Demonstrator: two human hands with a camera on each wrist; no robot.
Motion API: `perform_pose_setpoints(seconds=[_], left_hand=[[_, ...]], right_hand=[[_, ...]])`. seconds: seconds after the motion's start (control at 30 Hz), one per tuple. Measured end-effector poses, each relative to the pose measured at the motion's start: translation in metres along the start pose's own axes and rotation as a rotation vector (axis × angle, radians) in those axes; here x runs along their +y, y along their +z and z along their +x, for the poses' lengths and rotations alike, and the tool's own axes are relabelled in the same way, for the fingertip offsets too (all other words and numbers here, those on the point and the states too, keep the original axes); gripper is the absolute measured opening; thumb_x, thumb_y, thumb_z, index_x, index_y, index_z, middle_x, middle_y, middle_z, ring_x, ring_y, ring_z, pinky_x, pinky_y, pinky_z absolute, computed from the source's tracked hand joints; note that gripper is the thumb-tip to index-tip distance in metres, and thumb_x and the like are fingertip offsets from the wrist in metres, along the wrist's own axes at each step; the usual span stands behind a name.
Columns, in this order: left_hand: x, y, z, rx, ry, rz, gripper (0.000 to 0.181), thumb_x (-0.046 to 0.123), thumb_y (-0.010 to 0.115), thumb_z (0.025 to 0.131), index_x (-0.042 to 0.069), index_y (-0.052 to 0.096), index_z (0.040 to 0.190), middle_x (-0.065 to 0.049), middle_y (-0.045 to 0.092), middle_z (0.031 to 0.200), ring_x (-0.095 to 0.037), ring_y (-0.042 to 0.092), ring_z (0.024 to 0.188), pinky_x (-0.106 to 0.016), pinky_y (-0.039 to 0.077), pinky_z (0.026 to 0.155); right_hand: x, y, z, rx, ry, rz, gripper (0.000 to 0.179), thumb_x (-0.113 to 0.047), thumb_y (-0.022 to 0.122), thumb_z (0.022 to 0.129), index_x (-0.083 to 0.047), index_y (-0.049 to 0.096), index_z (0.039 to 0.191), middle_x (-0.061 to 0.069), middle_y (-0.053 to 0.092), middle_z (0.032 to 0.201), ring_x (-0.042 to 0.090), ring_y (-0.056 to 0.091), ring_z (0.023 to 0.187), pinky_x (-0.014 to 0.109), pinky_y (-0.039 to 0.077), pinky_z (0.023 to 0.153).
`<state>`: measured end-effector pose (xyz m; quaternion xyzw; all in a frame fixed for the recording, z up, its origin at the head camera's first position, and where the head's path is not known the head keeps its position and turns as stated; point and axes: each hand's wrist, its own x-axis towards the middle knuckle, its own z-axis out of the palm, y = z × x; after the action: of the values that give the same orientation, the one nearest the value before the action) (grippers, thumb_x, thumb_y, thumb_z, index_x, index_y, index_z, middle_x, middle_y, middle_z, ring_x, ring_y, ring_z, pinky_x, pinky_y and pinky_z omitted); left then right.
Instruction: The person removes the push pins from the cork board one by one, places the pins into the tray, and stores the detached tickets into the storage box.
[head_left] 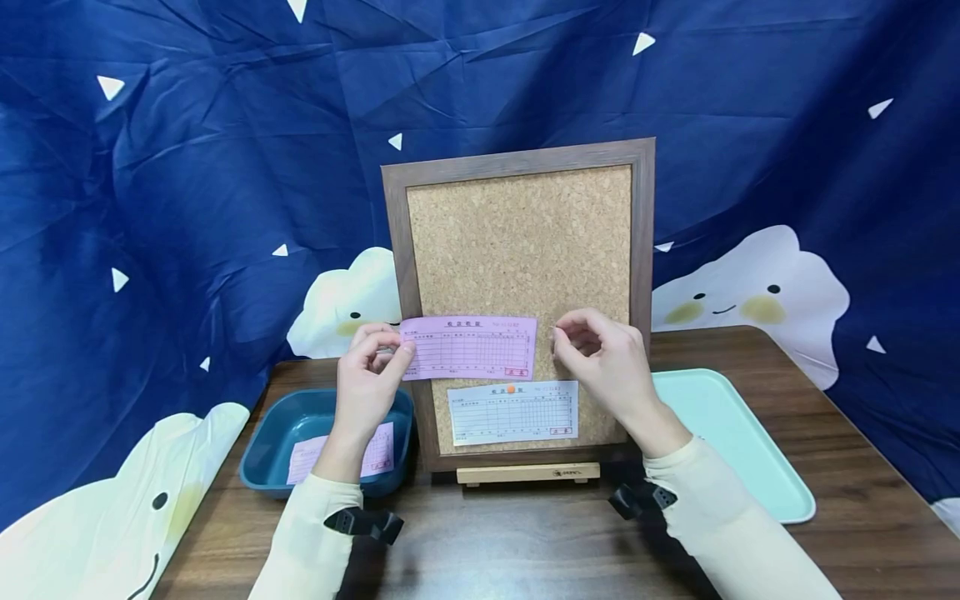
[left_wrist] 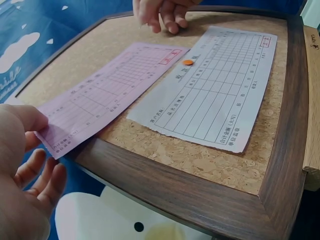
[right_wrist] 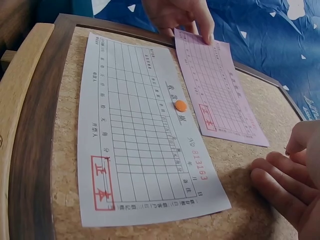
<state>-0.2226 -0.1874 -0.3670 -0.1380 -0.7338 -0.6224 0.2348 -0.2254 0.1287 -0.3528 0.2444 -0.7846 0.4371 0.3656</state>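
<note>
My left hand (head_left: 367, 379) pinches the left end of a pink receipt slip (head_left: 468, 348), thumb in front. The slip lies over the lower part of a wood-framed corkboard (head_left: 525, 242), its left end overlapping the frame. Just below, a white receipt slip (head_left: 513, 417) is fixed to the cork by an orange thumbtack (right_wrist: 180, 106) at its top middle. To the right of the pink slip, my right hand (head_left: 603, 354) has thumb and forefinger pinched together on a thumbtack (right_wrist: 287, 150), mostly hidden by the fingertips; only a tiny tip shows.
The corkboard leans upright on a small wooden stand (head_left: 528, 474). At left is a dark teal bin (head_left: 258, 450) with another pink slip (head_left: 378, 450) inside. A mint tray (head_left: 738, 442) lies at right on the brown table (head_left: 480, 542). Blue cloth (head_left: 187, 208) hangs behind.
</note>
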Motion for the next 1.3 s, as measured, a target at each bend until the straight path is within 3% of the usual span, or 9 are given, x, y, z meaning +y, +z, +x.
perform_pose_setpoints(seconds=[0.17,0.43,0.8,1.0,1.13,1.3], left_hand=[[-0.002,-0.002,0.000,0.011,0.015,0.003,0.010,0.002,0.073,0.099,-0.008,0.074,0.102,0.002,0.062,0.106,-0.009,0.062,0.089,-0.015,0.053,0.077],[-0.004,-0.008,-0.003,0.036,-0.011,0.025,0.010,0.004,0.074,0.100,-0.006,0.074,0.104,0.008,0.066,0.084,-0.009,0.057,0.077,-0.018,0.048,0.066],[-0.008,-0.015,-0.005,0.059,-0.026,0.048,0.014,0.008,0.074,0.102,-0.005,0.076,0.107,0.009,0.069,0.081,-0.006,0.058,0.071,-0.018,0.047,0.062],[-0.008,-0.019,-0.008,0.118,-0.066,0.073,0.018,0.009,0.077,0.101,-0.007,0.077,0.108,0.017,0.072,0.083,-0.004,0.060,0.072,-0.015,0.049,0.063],[-0.008,-0.023,-0.008,0.160,-0.091,0.082,0.019,0.009,0.077,0.100,-0.008,0.078,0.107,0.021,0.072,0.081,-0.003,0.058,0.068,-0.015,0.044,0.058],[-0.007,-0.026,-0.009,0.181,-0.126,0.084,0.021,0.010,0.077,0.101,-0.009,0.078,0.109,0.026,0.073,0.081,-0.001,0.061,0.070,-0.014,0.047,0.060]], right_hand=[[0.000,-0.003,-0.001,-0.005,0.024,0.010,0.009,0.008,0.076,0.090,0.000,0.075,0.094,0.009,0.078,0.080,0.003,0.067,0.068,0.008,0.052,0.064],[0.002,-0.009,-0.002,0.005,0.032,0.000,0.009,0.007,0.078,0.090,-0.001,0.077,0.094,0.009,0.081,0.084,-0.004,0.067,0.071,0.007,0.052,0.067],[0.005,-0.015,-0.003,0.015,0.054,0.078,0.012,0.010,0.078,0.090,0.000,0.079,0.095,0.013,0.082,0.086,-0.016,0.067,0.080,0.006,0.054,0.072],[0.006,-0.019,-0.005,0.010,0.080,0.092,0.009,0.009,0.078,0.091,0.001,0.080,0.096,0.016,0.082,0.089,-0.016,0.068,0.083,0.006,0.055,0.076],[0.008,-0.022,-0.006,0.009,0.095,0.112,0.009,0.009,0.078,0.092,0.002,0.079,0.098,0.018,0.082,0.090,-0.013,0.071,0.084,0.008,0.056,0.076],[0.012,-0.027,-0.008,0.012,0.109,0.117,0.010,0.010,0.078,0.092,0.003,0.079,0.099,0.019,0.082,0.090,-0.011,0.072,0.082,0.008,0.056,0.073]])
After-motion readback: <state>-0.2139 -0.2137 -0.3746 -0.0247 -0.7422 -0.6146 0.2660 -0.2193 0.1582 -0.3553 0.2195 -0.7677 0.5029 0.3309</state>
